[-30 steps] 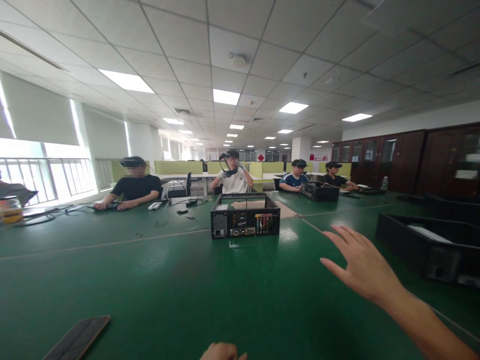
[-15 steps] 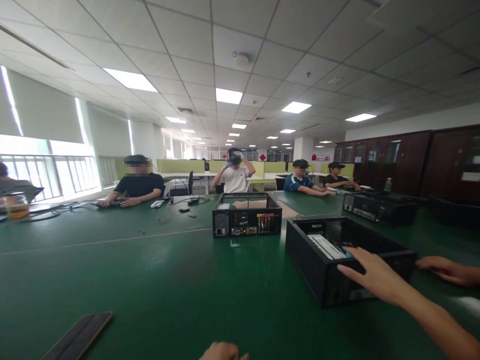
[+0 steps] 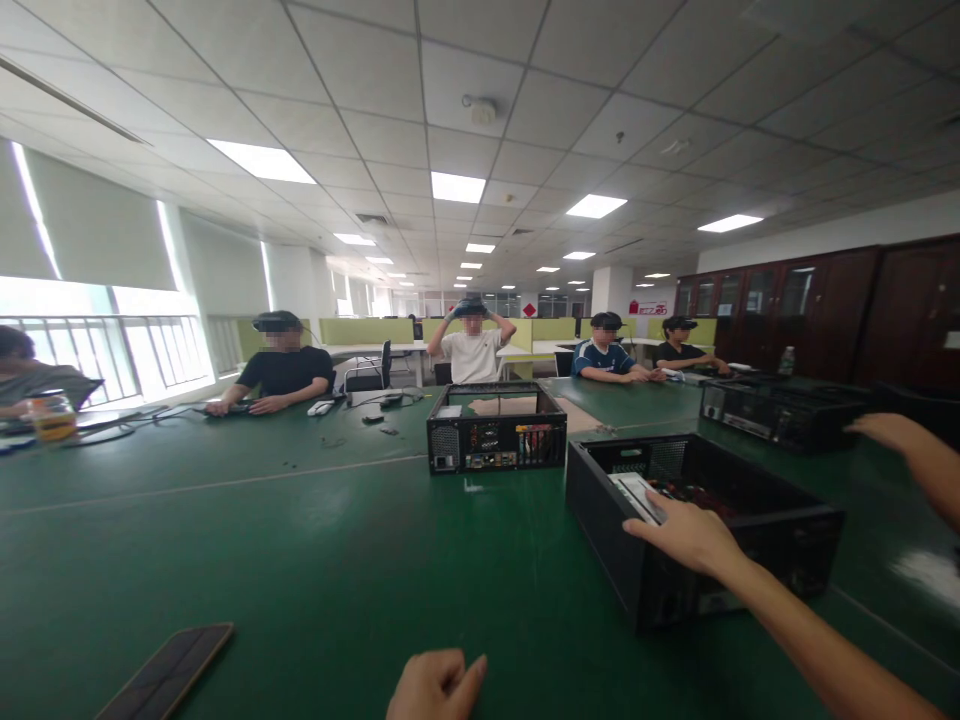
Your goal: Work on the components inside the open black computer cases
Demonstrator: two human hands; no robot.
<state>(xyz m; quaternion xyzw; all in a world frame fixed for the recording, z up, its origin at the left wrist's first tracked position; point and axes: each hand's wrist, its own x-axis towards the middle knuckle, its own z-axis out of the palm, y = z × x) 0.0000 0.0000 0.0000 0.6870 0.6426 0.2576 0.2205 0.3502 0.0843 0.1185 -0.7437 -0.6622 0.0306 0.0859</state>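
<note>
Black open-topped case [image 3: 606, 530]; right hand [image 3: 686, 532] spread over near corner, left hand [image 3: 433, 688] curled.

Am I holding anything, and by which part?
The right grip is at the near corner of the nearest computer case; whether it holds cannot be told. The left grip shows nothing held.

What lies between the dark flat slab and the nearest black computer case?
In the head view: the left hand, with green tabletop on either side of it.

low partitions [image 3: 360, 330] and white desks [image 3: 409, 347] show an office.
</note>
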